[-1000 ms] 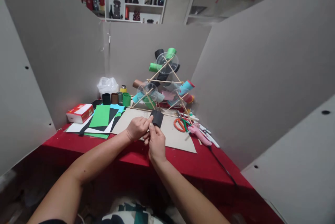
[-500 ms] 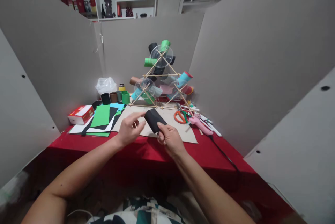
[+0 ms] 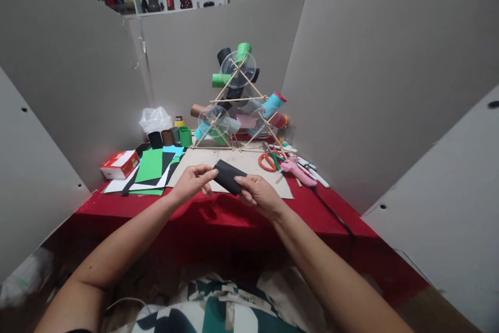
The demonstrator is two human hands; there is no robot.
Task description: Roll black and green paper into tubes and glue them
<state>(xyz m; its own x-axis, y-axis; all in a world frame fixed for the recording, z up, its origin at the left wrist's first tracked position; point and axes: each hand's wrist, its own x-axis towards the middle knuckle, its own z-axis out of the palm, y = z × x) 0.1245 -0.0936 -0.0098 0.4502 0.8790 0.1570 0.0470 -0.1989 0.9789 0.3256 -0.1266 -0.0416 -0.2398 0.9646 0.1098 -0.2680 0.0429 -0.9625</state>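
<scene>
A black tube (image 3: 230,177) lies between the two hands, held up at a slant above the front of the bench (image 3: 163,209), its right end lower than its left. The right hand (image 3: 260,194) grips the right end, thumb on top and fingers curled beneath. The left hand (image 3: 191,182) pinches the tube's left end at thumb and forefinger, the other fingers loosely bent. Beyond the tube is a sheet of cardboard (image 3: 200,158), with orange-handled scissors (image 3: 266,162) to the right.
</scene>
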